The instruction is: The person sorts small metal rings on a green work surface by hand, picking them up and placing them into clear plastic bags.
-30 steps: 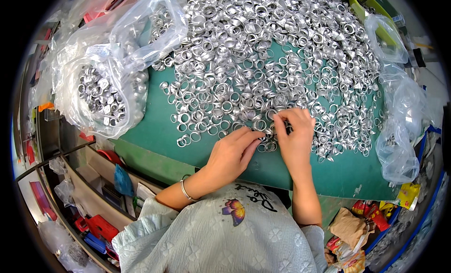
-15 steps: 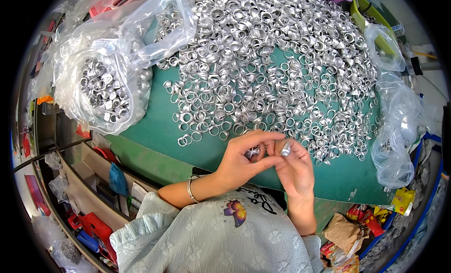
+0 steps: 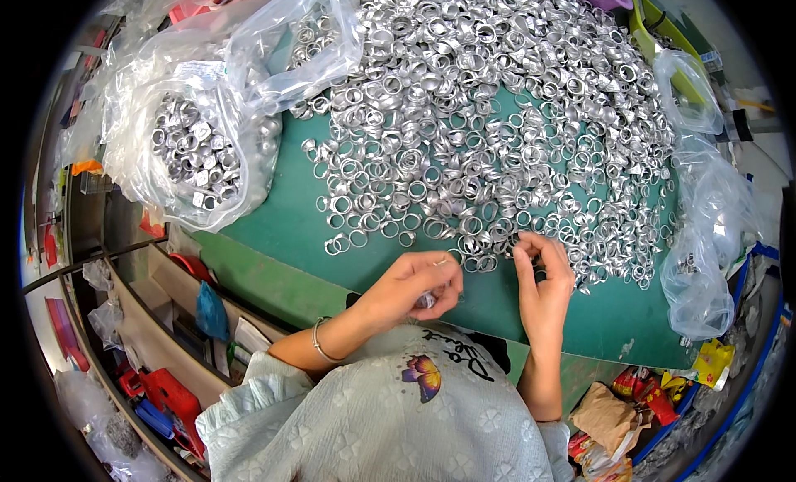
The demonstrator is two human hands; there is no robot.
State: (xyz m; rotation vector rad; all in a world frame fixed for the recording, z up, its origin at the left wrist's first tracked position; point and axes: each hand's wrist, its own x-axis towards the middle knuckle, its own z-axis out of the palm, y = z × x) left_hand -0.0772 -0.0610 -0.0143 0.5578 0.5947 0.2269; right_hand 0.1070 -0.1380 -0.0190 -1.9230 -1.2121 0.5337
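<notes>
Our left hand [image 3: 414, 284] curls around some rings [image 3: 426, 300], just beside the heap [image 3: 448, 59] on the green table [image 3: 298, 221]. Our right hand [image 3: 547, 287] meets the heap's near edge; whether it pinches one, we cannot tell.

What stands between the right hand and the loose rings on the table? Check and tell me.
Nothing visible: the fingers of the right hand are at the near edge of the loose rings. The left hand and the plastic bag both lie to the left, out of that path.
</notes>
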